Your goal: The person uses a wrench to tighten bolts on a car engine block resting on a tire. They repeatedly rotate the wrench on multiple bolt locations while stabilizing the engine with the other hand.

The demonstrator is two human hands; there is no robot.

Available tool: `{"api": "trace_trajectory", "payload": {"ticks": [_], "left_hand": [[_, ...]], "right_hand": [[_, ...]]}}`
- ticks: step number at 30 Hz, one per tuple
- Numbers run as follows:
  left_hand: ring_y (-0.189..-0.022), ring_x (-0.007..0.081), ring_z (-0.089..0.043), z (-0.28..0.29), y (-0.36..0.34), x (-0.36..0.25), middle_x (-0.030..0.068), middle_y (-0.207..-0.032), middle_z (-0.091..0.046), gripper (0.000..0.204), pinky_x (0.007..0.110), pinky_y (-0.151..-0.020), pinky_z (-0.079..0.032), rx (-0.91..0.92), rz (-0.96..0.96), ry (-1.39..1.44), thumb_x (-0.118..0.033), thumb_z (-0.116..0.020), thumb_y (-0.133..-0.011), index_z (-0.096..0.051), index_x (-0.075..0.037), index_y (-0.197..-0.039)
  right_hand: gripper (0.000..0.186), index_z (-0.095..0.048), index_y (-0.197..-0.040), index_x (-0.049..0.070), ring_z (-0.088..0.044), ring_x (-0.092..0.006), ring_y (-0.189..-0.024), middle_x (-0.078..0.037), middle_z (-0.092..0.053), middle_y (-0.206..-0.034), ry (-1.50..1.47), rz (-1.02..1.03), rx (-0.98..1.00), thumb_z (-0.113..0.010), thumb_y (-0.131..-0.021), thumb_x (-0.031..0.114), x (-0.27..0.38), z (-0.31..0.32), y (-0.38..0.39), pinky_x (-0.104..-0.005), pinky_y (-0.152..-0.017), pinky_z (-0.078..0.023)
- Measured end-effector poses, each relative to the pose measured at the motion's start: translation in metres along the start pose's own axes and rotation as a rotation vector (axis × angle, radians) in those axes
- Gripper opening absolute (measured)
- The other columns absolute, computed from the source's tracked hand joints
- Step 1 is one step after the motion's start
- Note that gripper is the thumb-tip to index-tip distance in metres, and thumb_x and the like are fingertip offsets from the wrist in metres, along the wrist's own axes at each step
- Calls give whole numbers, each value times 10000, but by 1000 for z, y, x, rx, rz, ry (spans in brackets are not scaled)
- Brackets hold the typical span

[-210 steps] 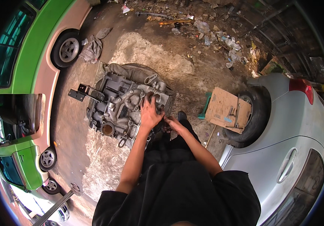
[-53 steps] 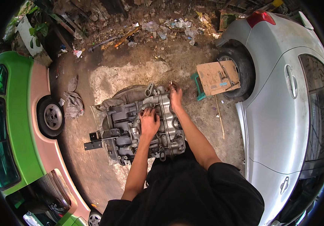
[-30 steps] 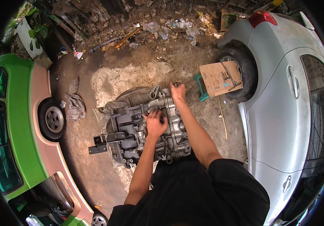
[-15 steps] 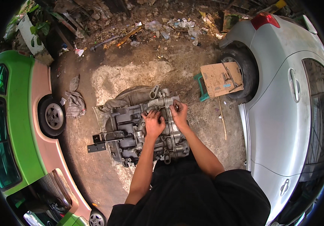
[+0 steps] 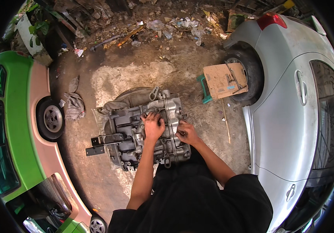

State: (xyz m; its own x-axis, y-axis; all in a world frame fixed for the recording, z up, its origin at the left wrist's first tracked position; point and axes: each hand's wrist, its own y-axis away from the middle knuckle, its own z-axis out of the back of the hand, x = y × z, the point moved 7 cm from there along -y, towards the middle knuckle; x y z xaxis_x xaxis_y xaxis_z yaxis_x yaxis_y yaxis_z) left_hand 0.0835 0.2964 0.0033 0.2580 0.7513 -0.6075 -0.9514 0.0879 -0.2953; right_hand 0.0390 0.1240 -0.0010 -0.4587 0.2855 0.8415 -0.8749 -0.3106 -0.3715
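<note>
1. Head view: a dirt yard (image 5: 136, 77); silver car (image 5: 291, 116) at three o'clock, green car (image 5: 15, 128) at nine.
2. The engine block (image 5: 143, 132) lies centre on a sheet, low enough for a bent-over reach.
3. The left hand (image 5: 153, 126) presses flat on it, steadying; the right hand (image 5: 186, 133) curls at its right edge, contents hidden.

Grey engine block (image 5: 143, 130) lies on dirt floor (image 5: 132, 73), on crumpled sheet. My left hand (image 5: 153, 126) pressed flat on block's middle. My right hand (image 5: 186, 133) curled on block's right edge, fingers hidden. Green car (image 5: 15, 116) at floor's left edge, silver car (image 5: 291, 108) at right, cardboard-topped stool (image 5: 223, 81) against its tyre.
</note>
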Motion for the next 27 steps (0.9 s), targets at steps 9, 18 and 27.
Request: {"api": "trace_trajectory", "payload": {"ticks": [9, 18, 27], "left_hand": [[-959, 317, -617, 0, 1, -1, 132, -945, -669, 198, 592, -996, -301, 0, -15, -31, -144, -622, -745, -677, -19, -888], [-903, 339, -600, 1, 0, -3, 139, -859, -626, 129, 560, -983, -306, -61, -38, -37, -135, -616, -732, -648, -43, -817], [-895, 307, -612, 2, -2, -5, 129, -872, -648, 153, 555, -978, -315, -47, -29, -31, -131, -616, -728, -659, -28, -831]], "right_hand": [[217, -398, -909, 35, -390, -164, -642, -68, -391, -718, -187, -358, -599, -567, -984, 148, -41, 58, -35, -337, -598, -376], [207, -454, -993, -38, -587, -356, -760, -227, -576, -855, 49, -735, -154, -535, -953, 148, -110, 47, -117, -464, -700, -452], [303, -531, -1067, -87, -576, -440, -1001, -309, -604, -1049, 159, -881, -108, -570, -863, 133, -119, 20, -127, -479, -846, -466]]}}
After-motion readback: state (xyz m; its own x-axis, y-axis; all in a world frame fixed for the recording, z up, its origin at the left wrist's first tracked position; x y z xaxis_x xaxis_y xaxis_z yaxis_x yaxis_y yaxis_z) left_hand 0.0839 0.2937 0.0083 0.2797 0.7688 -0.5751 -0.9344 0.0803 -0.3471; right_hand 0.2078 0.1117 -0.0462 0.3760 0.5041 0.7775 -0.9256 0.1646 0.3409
